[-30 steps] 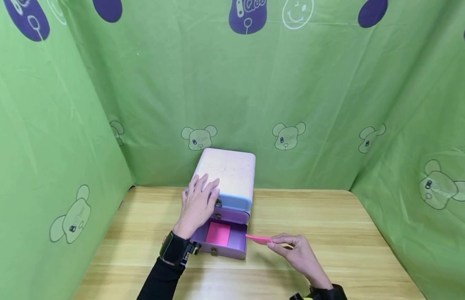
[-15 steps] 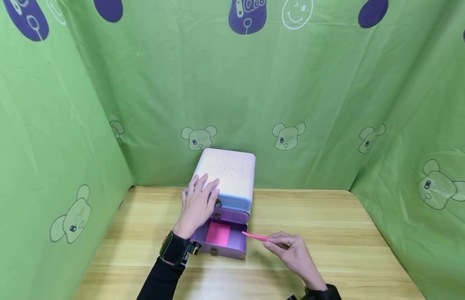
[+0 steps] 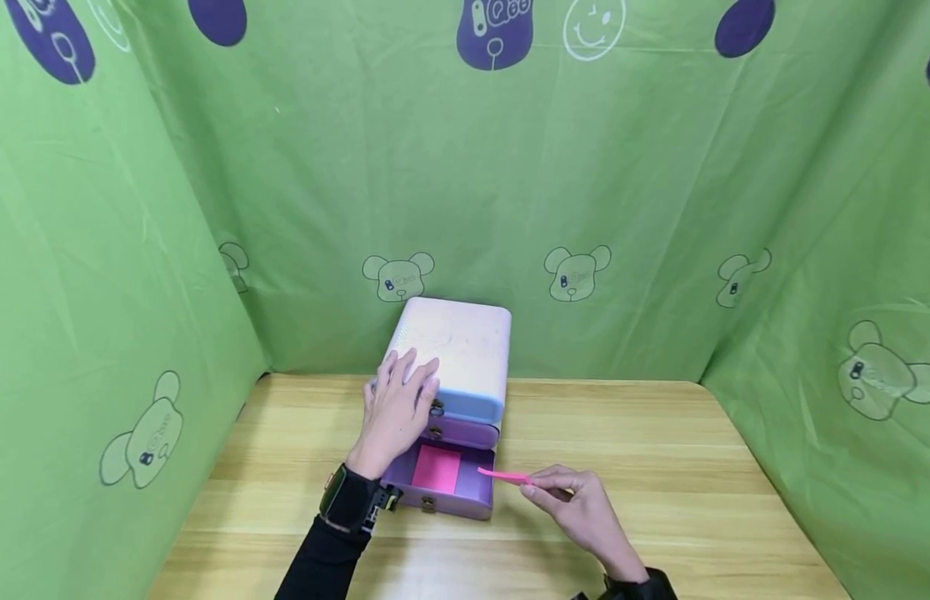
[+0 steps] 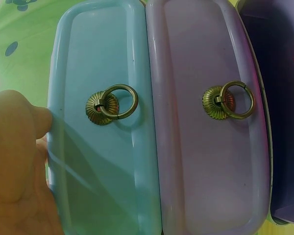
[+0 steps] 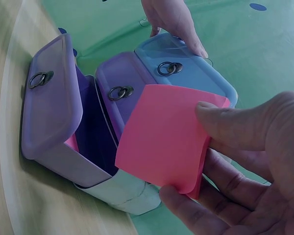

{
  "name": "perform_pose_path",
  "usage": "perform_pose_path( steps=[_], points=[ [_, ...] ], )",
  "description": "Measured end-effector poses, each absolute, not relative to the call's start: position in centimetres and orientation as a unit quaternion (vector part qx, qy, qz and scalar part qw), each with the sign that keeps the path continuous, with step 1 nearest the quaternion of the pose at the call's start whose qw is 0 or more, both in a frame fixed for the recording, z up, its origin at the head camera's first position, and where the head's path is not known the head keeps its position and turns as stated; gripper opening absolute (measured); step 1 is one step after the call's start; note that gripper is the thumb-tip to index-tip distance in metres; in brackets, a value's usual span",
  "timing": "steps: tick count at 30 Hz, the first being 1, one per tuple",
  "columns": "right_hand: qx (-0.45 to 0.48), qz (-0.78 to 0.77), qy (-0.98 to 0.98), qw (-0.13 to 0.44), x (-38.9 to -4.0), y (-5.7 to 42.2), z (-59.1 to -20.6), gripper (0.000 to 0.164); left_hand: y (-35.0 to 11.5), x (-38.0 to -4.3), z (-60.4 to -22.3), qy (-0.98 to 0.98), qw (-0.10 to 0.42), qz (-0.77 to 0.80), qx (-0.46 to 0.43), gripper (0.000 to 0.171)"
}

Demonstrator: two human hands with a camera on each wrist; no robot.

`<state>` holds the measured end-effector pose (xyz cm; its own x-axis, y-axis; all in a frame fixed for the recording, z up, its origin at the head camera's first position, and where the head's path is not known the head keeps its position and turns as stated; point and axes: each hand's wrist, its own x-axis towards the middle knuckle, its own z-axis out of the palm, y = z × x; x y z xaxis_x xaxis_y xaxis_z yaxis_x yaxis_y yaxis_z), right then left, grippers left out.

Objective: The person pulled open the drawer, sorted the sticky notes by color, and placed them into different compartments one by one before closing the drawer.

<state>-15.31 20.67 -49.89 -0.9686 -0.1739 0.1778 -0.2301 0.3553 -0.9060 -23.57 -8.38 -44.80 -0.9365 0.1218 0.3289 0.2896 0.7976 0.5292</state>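
Observation:
A small chest of drawers (image 3: pixel 465 342) with a pale top stands on the table, its blue top drawer (image 4: pixel 98 166) and purple middle drawer (image 4: pixel 210 166) closed. The purple bottom drawer (image 3: pixel 476 487) is pulled out, and a pink sticky note pad (image 3: pixel 437 469) lies flat inside it. My left hand (image 3: pixel 393 412) rests on the front left of the chest's top, fingers spread. Between thumb and fingers my right hand (image 3: pixel 581 508) pinches another pink sticky note pad (image 5: pixel 166 137), slightly bent. The pad's far edge is above the right side of the bottom drawer.
The wooden table (image 3: pixel 630 433) extends to both sides of the chest. Green cloth (image 3: pixel 465 167) printed with bear heads hangs behind and on both sides. Each drawer front has a brass ring pull (image 4: pixel 120 102).
My right hand has moved a little left, bringing the pinched pad from beside the bottom drawer to over its right side. The left hand and the chest have stayed put.

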Motion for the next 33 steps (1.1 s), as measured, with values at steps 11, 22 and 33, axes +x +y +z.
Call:
perform_pose_path(
  steps=[11, 22, 33],
  points=[
    [0.115, 0.562, -0.819, 0.024, -15.2, 19.9, -49.5, 0.010, -8.4, -23.5, -44.8, -0.938, 0.141, -0.298, -0.111, 0.048],
    [0.144, 0.573, -0.804, 0.066, -15.2, 18.8, -49.8, 0.009, -8.5, -23.5, -44.8, -0.937, 0.145, -0.298, -0.110, 0.047],
    [0.147, 0.563, -0.809, 0.086, -15.2, 17.5, -50.0, 0.007, -8.5, -23.4, -44.7, -0.936, 0.146, -0.300, -0.113, 0.047]
  ],
)
